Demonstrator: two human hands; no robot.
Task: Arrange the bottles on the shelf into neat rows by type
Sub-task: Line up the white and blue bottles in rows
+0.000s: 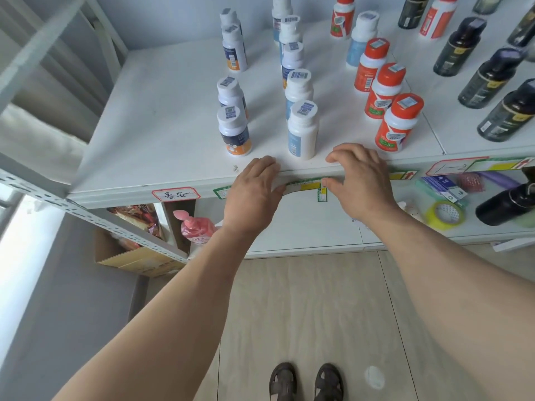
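Bottles: four rows stand upright on the white shelf (pixel 162 117), running front to back.
Navy-and-orange bottles (pixel 234 131): leftmost row, white caps.
Pale blue bottles (pixel 302 130): next row, white caps.
Red-capped bottles (pixel 399 123): third row, orange labels.
Dark bottles (pixel 505 112): far right.
Left hand (pixel 254 189): at the shelf's front edge, fingers fairly straight, resting on the lip, holding nothing.
Right hand (pixel 360 180): just beside it, fingers bent over the same edge, apparently gripping no bottle.
Below: pink pump bottle (pixel 197 225), tape roll (pixel 445 214), cardboard box (pixel 139 257).
Floor: sandalled feet (pixel 305 382).
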